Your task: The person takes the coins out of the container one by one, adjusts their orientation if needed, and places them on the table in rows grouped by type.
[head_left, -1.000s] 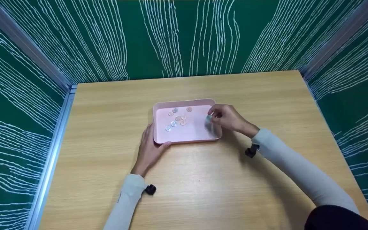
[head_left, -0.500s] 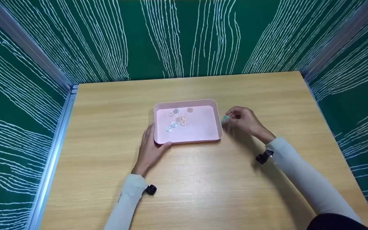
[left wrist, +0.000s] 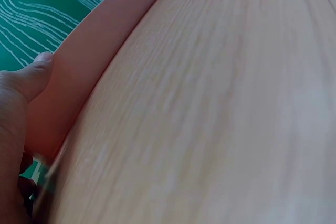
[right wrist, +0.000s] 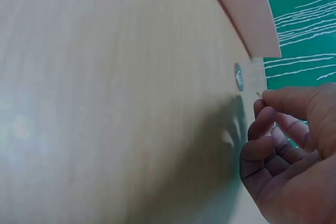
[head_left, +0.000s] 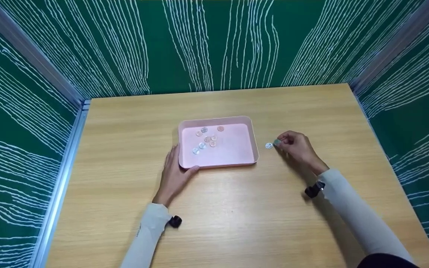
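Note:
In the head view a pink tray (head_left: 233,164) lies mid-table with several coppery and silvery coins (head_left: 213,138) scattered inside it. My left hand (head_left: 171,176) holds its near left corner, fingers along the left wall and thumb against the front; the left wrist view shows the thumb (left wrist: 39,72) pressed to the outer wall. Right of the tray, my right hand (head_left: 298,147) pinches a small greenish coin (head_left: 276,142) between thumb and fingers, just above the wood. A silvery coin (head_left: 269,145) lies flat on the table close beside those fingertips.
The wooden table (head_left: 214,223) reaches to green walls (head_left: 173,74) with white wavy lines at the back and both sides. Metal rails run down the left and right edges. A small black camera sits at each wrist.
My right hand has moved out of the tray and over its right wall, pinching the greenish coin. A silvery coin now shows on the table there. My left hand stays put.

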Action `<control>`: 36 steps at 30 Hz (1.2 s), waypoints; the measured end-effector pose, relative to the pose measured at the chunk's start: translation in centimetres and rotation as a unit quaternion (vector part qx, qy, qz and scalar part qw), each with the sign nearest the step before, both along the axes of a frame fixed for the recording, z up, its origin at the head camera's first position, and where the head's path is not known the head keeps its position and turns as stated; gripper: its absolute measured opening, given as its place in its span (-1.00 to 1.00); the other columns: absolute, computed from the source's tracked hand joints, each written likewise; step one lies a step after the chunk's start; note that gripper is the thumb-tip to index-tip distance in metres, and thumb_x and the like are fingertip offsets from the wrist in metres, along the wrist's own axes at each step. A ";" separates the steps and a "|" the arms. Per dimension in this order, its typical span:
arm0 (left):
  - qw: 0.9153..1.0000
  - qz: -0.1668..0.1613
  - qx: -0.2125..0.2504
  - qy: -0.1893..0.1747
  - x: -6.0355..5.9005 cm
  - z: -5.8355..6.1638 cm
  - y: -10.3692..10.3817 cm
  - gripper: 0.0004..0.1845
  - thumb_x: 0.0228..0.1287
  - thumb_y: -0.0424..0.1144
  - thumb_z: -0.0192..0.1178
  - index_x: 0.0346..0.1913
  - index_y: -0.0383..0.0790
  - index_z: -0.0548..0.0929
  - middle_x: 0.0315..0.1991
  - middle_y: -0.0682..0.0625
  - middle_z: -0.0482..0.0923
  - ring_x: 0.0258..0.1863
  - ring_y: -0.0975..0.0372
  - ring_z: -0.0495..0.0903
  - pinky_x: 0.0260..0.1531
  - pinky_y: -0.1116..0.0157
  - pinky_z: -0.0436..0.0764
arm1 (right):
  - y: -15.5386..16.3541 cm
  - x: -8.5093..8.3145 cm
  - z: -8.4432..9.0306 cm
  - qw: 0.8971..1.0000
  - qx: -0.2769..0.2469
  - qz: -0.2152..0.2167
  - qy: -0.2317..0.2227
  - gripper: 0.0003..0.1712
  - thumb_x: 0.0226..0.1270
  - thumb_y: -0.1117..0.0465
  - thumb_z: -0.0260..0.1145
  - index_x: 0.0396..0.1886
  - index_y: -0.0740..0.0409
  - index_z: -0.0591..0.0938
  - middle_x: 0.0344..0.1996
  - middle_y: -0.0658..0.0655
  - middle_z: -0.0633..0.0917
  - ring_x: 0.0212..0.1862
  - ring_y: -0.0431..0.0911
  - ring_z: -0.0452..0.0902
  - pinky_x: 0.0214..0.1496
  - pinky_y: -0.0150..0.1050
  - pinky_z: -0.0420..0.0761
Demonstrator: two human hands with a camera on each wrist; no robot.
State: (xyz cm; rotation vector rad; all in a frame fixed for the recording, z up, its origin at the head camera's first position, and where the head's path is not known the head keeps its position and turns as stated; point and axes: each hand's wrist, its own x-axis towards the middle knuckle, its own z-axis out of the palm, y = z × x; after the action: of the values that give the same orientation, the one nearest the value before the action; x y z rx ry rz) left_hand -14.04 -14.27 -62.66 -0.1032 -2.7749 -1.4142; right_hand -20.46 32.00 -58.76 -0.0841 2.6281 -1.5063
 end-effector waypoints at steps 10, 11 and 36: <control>1.000 0.002 0.002 -0.005 0.0 0.0 0.0 0.24 0.30 0.29 0.53 0.82 -0.12 0.07 0.79 -0.20 0.03 0.78 -0.10 -0.03 0.74 -0.15 0.02 | 0.1 0.3 -0.8 1.000 0.011 -0.009 0.007 -0.79 0.52 0.34 0.49 0.03 0.39 0.76 -0.27 0.23 0.77 -0.45 -0.20 0.56 -0.52 -0.45 0.57; 1.000 0.002 0.001 -0.004 0.0 0.0 -0.1 0.24 0.30 0.29 0.53 0.82 -0.12 0.07 0.79 -0.20 0.03 0.78 -0.10 -0.03 0.74 -0.15 0.02 | 0.1 0.3 -0.9 1.000 0.013 -0.009 0.010 -0.79 0.52 0.33 0.50 0.02 0.39 0.76 -0.27 0.24 0.78 -0.45 -0.21 0.56 -0.52 -0.46 0.57; 1.000 0.001 -0.003 -0.001 0.0 -0.3 0.0 0.24 0.31 0.27 0.53 0.82 -0.09 0.04 0.80 -0.16 0.02 0.78 -0.15 -0.05 0.74 -0.18 0.00 | -0.2 0.3 -1.3 0.997 0.040 -0.031 0.061 -0.86 0.49 0.41 0.47 -0.04 0.38 0.80 -0.20 0.32 0.82 -0.26 -0.19 0.64 -0.33 -0.55 0.59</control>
State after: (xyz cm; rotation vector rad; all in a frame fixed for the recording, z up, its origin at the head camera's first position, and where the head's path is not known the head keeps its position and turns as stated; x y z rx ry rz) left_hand -14.06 -14.31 -63.01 -0.0996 -2.7799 -1.4053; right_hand -20.12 31.76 -60.07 -0.0932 2.8084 -1.4566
